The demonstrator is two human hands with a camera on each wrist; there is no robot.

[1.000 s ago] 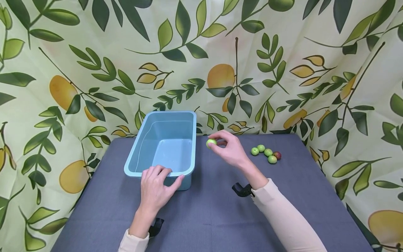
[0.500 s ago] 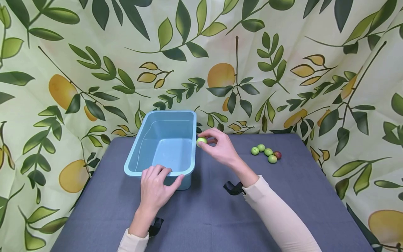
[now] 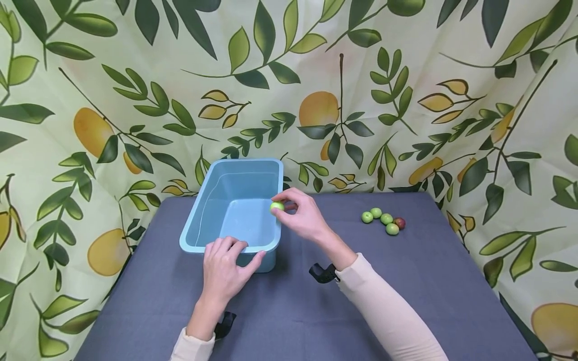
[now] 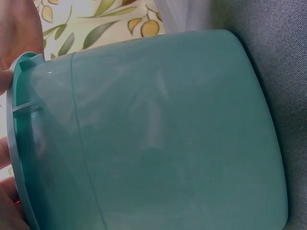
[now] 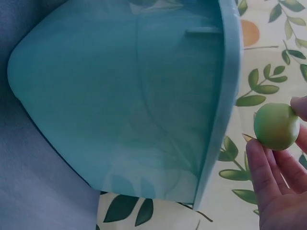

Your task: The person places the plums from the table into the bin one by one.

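A small round green fruit is pinched between the thumb and fingertips of my right hand, at the right rim of a blue plastic basin. In the right wrist view, the green fruit shows smooth skin and stands higher than the basin's rim. My left hand holds the basin's near rim, its fingers curled over the edge and the thumb spread to the right. From the left wrist, the basin's outer wall fills most of the view, with fingers at the rim on the left.
Several more green fruits and a reddish one lie grouped at the table's back right. A dark grey-blue cloth covers the table. Behind and along the sides hangs a leaf-patterned curtain.
My right hand has moved left with the green fruit, from beside the basin to its right rim. The left hand and basin have stayed in place.
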